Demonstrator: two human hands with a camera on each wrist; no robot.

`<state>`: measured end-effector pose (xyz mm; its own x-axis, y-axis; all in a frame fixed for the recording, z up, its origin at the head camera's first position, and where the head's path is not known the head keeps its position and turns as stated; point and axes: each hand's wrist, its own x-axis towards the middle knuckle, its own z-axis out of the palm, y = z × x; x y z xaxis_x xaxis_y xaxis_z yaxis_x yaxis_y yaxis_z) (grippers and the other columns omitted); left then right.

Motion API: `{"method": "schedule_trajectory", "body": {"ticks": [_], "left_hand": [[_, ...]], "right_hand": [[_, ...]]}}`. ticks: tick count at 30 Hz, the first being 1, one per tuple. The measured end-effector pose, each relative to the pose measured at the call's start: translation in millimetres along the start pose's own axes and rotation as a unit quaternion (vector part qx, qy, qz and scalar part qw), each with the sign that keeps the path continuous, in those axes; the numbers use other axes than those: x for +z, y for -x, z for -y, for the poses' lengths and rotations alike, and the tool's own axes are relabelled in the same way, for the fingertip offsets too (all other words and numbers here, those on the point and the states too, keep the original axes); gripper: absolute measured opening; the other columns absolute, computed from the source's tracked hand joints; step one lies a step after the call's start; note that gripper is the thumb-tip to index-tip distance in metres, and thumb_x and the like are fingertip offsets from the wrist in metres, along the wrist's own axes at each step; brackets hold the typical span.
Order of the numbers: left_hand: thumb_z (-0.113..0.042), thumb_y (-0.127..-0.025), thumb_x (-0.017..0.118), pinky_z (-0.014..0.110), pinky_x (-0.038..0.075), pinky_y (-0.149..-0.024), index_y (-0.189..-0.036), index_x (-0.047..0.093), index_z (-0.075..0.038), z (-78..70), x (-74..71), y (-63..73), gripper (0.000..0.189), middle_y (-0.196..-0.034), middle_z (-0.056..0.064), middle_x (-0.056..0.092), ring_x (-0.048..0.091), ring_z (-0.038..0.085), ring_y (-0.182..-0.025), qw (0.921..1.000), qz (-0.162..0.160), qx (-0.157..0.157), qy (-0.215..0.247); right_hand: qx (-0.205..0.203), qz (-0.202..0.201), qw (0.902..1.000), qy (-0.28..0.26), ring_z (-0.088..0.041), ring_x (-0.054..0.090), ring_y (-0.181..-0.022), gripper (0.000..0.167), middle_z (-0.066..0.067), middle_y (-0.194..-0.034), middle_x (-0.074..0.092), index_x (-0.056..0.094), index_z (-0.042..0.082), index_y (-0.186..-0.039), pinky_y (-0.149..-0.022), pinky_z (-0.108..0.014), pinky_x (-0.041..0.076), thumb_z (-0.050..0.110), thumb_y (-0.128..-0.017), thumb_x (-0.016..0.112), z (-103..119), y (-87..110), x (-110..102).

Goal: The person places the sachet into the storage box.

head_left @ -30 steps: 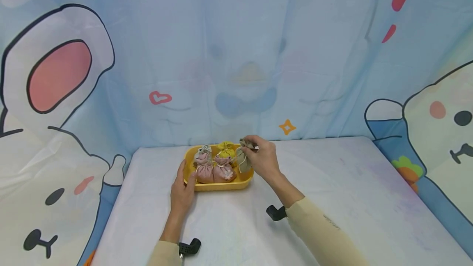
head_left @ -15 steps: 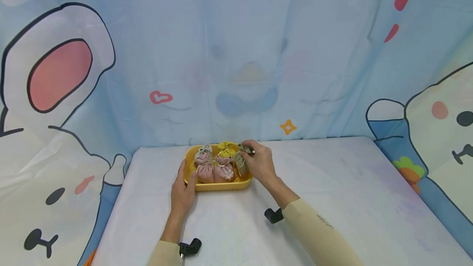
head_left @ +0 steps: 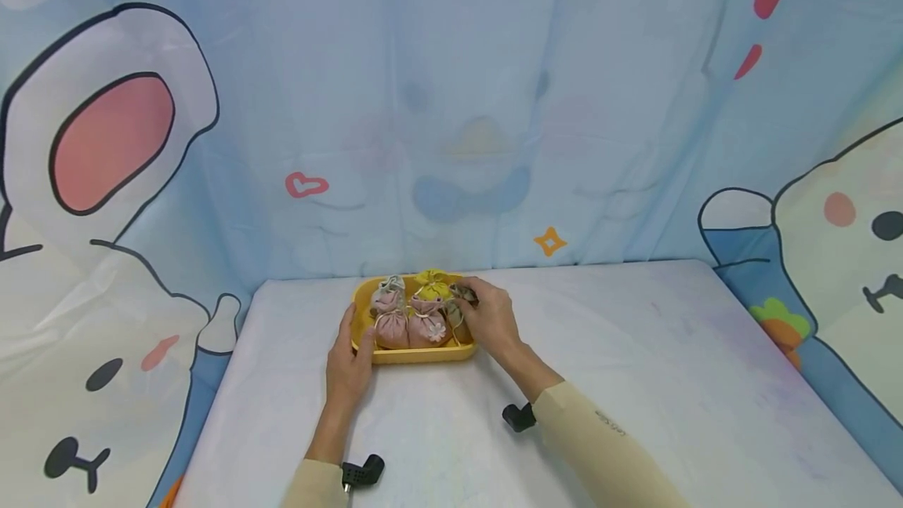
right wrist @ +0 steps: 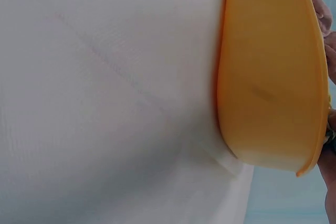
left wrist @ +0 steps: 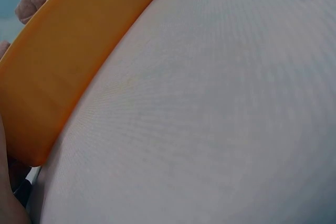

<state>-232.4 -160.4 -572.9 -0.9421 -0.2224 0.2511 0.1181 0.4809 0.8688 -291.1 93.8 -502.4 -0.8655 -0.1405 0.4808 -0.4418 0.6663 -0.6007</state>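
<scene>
In the head view, a yellow plastic tray [head_left: 423, 356] holds several small drawstring pouches. Two pink pouches [head_left: 391, 331] sit at its front, the right one bearing a white flower. Behind them are a yellow pouch [head_left: 433, 287] and a pale grey pouch [head_left: 392, 284]. My right hand [head_left: 491, 320] pinches the gathered neck of a green pouch [head_left: 457, 324], which stands inside the tray's right end, partly hidden by the fingers. At the tray's left end my left hand [head_left: 349, 359] holds the rim, thumb at the front and fingers along the outer side.
The tray stands on a white-covered table [head_left: 635, 382], close to its back edge. A light blue cartoon-print curtain [head_left: 466, 100] hangs right behind. Both wrist views mostly show the tablecloth and the tray's outer wall [right wrist: 273, 72].
My right hand has moved left and slightly down, lowering the green pouch into the tray's right end beside the pink pouch. The left hand has stayed put.
</scene>
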Motion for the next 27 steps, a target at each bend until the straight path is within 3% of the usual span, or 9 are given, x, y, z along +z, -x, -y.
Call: {"method": "schedule_trajectory", "body": {"ticks": [17, 23, 27], "left_hand": [[-0.044, -0.109, 0.048, 0.05, 0.03, -0.127, -0.165, 0.03, -0.021, 0.5, 3.9, -0.8, 0.063, -0.168, 0.005, 0.038, 0.036, 0.029, -0.156, 1.0, 0.005, -0.003, -0.003], [-0.042, -0.109, 0.049, 0.051, 0.03, -0.127, -0.164, 0.031, -0.018, -0.3, 2.9, -3.1, 0.063, -0.168, 0.008, 0.038, 0.036, 0.031, -0.155, 1.0, -0.002, 0.008, -0.001], [-0.039, -0.11, 0.05, 0.052, 0.027, -0.128, -0.165, 0.029, -0.013, -0.5, 0.3, -5.3, 0.064, -0.169, 0.01, 0.035, 0.032, 0.032, -0.157, 0.9998, 0.004, 0.022, 0.002]], "right_hand": [[-0.006, 0.012, 0.9991, 0.04, -0.031, 0.072, -0.112, 0.029, -0.013, -0.12, 0.074, 0.072, 0.007, -0.121, -0.091, -0.043, 0.063, 0.006, -0.093, 0.078, -4, 4.6, 0], [0.006, 0.042, 0.9974, 0.059, -0.031, 0.065, -0.123, 0.039, -0.012, -0.132, 0.069, 0.066, 0.009, -0.132, -0.101, -0.048, 0.057, 0.011, -0.094, 0.077, -1, 5.8, -4], [0.0, 0.054, 0.9955, 0.078, -0.033, 0.059, -0.132, 0.049, -0.011, -0.142, 0.064, 0.062, 0.009, -0.139, -0.113, -0.052, 0.048, 0.018, -0.094, 0.077, -2, 8.4, -8]]}}
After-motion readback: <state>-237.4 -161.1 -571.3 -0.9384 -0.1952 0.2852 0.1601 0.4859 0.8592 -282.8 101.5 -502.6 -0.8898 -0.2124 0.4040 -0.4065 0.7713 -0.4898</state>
